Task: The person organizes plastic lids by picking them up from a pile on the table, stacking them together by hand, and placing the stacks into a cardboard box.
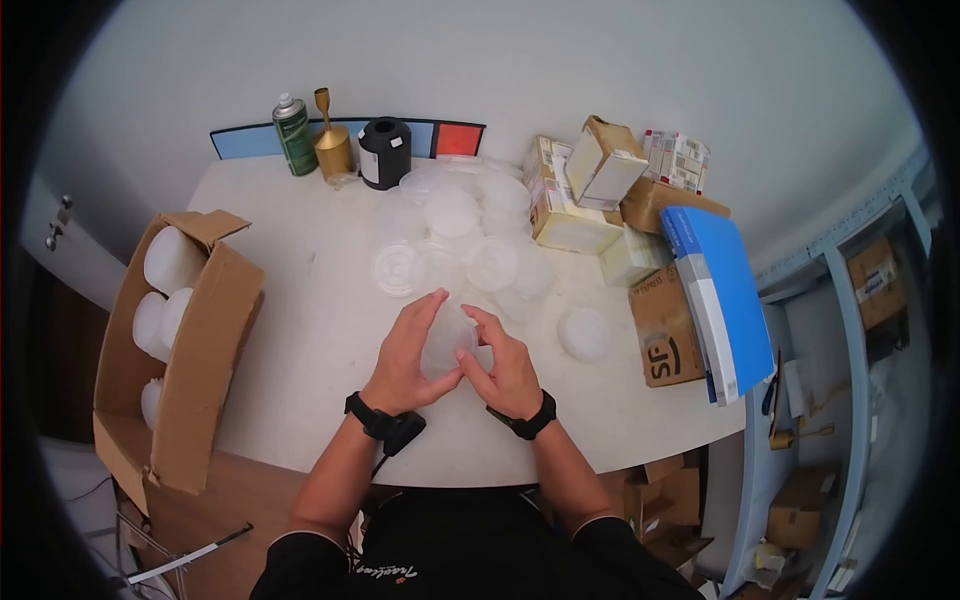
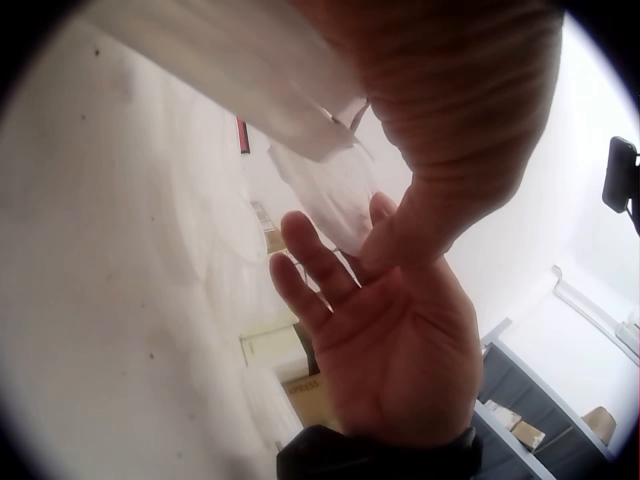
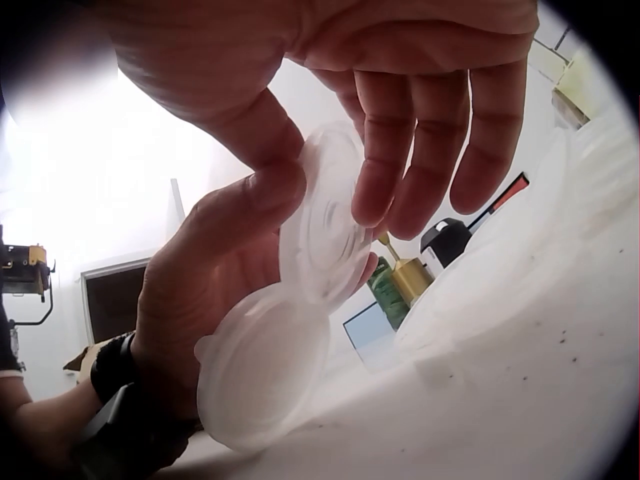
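Both hands hold a translucent plastic container (image 1: 447,342) between them, just above the white table. My left hand (image 1: 407,358) has its thumb and fingers round one side; my right hand (image 1: 507,372) pinches the other. In the right wrist view, a round ridged part (image 3: 328,220) stands tilted between the thumbs and the right fingers (image 3: 437,150), and a second round part (image 3: 265,368) hangs below, touching it. The left wrist view shows the plastic (image 2: 335,190) at the right thumb, the other right fingers spread. Many similar translucent round pieces (image 1: 452,212) lie beyond the hands.
At the left, a cardboard box (image 1: 222,350) holds several white round containers. A single round piece (image 1: 583,333) lies right of the hands. Boxes (image 1: 575,222) and a blue folder (image 1: 735,290) stand at the right; a green can (image 1: 294,137), gold holder and black cylinder at the back.
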The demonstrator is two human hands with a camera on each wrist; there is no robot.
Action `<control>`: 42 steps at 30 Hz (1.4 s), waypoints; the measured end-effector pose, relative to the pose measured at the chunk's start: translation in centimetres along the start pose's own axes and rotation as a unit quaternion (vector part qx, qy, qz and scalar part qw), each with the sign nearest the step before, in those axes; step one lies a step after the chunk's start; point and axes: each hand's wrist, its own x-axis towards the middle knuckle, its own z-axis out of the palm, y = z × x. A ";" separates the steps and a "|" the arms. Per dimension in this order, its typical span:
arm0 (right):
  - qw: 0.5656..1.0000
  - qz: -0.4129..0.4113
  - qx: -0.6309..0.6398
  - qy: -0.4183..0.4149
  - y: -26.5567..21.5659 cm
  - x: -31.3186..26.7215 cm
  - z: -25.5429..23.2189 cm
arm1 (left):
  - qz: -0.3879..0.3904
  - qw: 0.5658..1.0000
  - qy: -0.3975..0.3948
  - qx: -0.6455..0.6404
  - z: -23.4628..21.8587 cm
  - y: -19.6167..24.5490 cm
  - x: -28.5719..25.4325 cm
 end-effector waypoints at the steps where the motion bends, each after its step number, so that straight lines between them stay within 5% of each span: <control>1: 1.000 0.008 0.015 0.009 0.2 0.1 0.0 | -0.001 1.000 0.006 -0.004 0.0 0.4 0.2; 10: 0.933 0.076 0.333 0.116 2.7 -0.3 -0.7 | -0.087 0.994 0.016 -0.057 0.1 0.3 -0.4; 28: 0.909 0.147 0.389 0.036 4.4 -0.4 -0.4 | -0.183 0.961 -0.009 -0.208 0.9 -1.1 -1.1; 31: 0.982 0.043 0.145 0.114 1.8 -0.1 -0.5 | -0.195 0.952 -0.017 -0.234 0.8 -1.2 -1.1; 34: 0.996 -0.083 -0.023 0.020 1.3 0.0 -1.9 | -0.215 0.941 -0.027 -0.260 0.7 -1.2 -1.1; 42: 0.993 -0.091 -0.036 -0.065 2.0 -0.3 -2.0 | -0.247 0.914 -0.027 -0.321 0.2 -1.8 -1.2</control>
